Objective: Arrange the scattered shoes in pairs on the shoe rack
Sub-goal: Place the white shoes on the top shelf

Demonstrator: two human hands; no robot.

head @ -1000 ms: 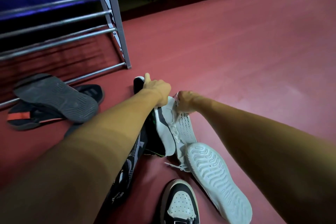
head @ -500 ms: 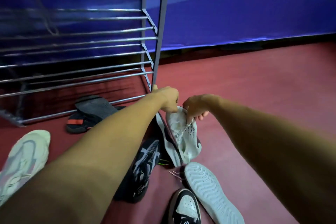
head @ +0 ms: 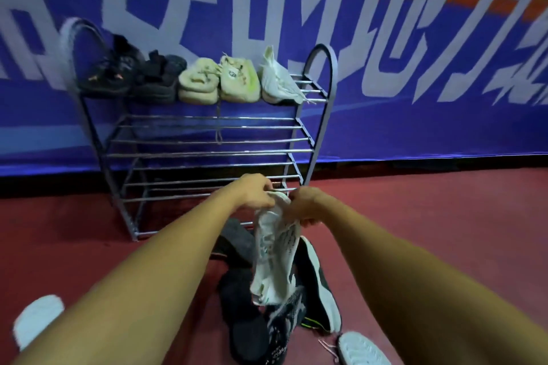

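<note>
The white knit shoe [head: 275,249] hangs lengthwise from both hands, in the air in front of the lower rails of the shoe rack [head: 321,115] and above the dark shoes [head: 246,320] heaped on the floor. It looks light and soft: the upper sags and creases under its own weight, so it will likely fold if pinched by the fabric alone. The firmer rim at its top end, or the sole edge, seems the better hold for setting it down level. On the top shelf, from the left, sit black shoes [head: 124,71], a beige pair [head: 219,81], and a lone white shoe [head: 278,80] that appears to be its mate, with bare rail beside it.

The left hand [head: 255,192] reaches forward on an outstretched arm, knuckles up, its fingers curled onto the shoe's top edge. The right hand [head: 308,204] meets it from the other side, fingers bent and clamped on the same end.
</note>
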